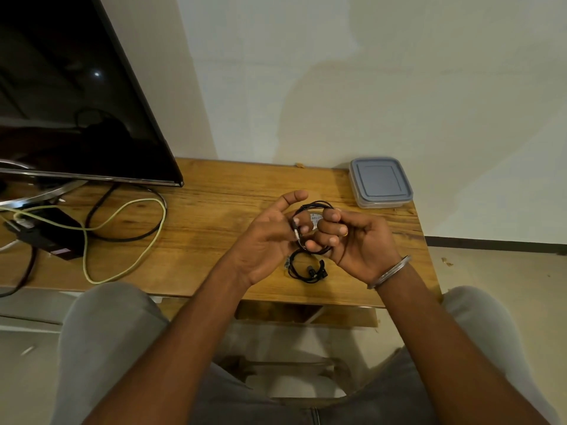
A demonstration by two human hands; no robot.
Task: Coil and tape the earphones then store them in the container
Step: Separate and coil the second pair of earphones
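Earphones held coiled between both hands above the table

Both hands meet over the wooden table [214,210], holding a coil of black earphones [314,207] between them. The left hand [270,240] is half open: its index finger points up and away, while the thumb and the other fingers pinch the cord at a small white piece on the coil's left side. The right hand [356,237] is curled closed around the coil's right side, a metal bangle [389,273] on its wrist. A second black cord bundle [306,268] lies on the table just below the hands. A roll of tape [316,218] shows through the coil. The container [380,182], its grey lid on, sits at the table's far right corner, apart from the hands.
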